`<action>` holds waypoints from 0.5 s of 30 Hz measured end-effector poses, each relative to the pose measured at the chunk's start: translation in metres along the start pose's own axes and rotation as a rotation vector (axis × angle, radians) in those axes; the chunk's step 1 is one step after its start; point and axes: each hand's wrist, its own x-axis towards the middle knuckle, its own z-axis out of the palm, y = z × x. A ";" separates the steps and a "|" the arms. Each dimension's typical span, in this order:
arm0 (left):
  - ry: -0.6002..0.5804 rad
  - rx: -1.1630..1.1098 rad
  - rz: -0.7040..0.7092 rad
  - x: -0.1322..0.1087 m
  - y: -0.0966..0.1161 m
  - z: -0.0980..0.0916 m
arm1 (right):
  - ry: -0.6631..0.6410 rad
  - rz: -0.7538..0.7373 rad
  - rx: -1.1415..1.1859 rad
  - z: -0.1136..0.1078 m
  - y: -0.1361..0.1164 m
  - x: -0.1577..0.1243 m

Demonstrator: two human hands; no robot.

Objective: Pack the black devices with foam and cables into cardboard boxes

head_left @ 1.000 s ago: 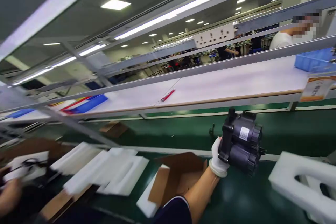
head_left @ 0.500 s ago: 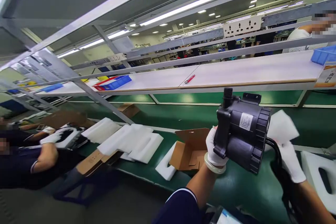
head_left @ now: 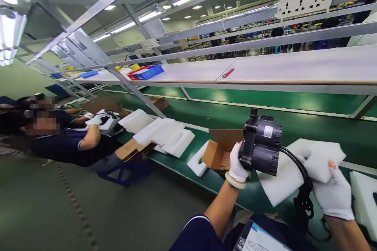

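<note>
A black pump (head_left: 262,145) with a small white label is gripped from its left side by my gloved left hand (head_left: 238,164), held up above the green bench. My gloved right hand (head_left: 334,192) is closed on a white foam sheet (head_left: 281,182), thumb on top; the sheet partly lies behind the pump's cable. From the pump a black cable (head_left: 304,198) runs right and hangs in a coiled bundle beside my right fingers; whether they also hold it, I cannot tell. Behind my left hand stands an open brown cardboard box (head_left: 216,155).
A foam piece with a cut-out (head_left: 198,160) lies left of the box, with stacked foam sheets (head_left: 167,135) farther left. At right is another foam block (head_left: 363,204). A red cutter (head_left: 228,73) lies on the white shelf (head_left: 265,66). A co-worker (head_left: 70,137) sits at left.
The pump has moved lower and farther from the camera in my left hand. The foam sheet in my right hand has unfolded and spread out beneath the cable. The view has shifted.
</note>
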 end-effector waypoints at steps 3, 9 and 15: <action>-0.002 0.006 0.025 0.007 0.002 -0.014 | -0.046 0.054 0.101 0.007 0.003 -0.010; -0.011 0.249 0.183 0.011 0.005 -0.034 | -0.468 0.337 -0.315 0.005 0.031 -0.032; 0.008 0.255 0.134 0.003 -0.002 -0.039 | -0.084 0.415 -0.029 0.001 0.027 -0.037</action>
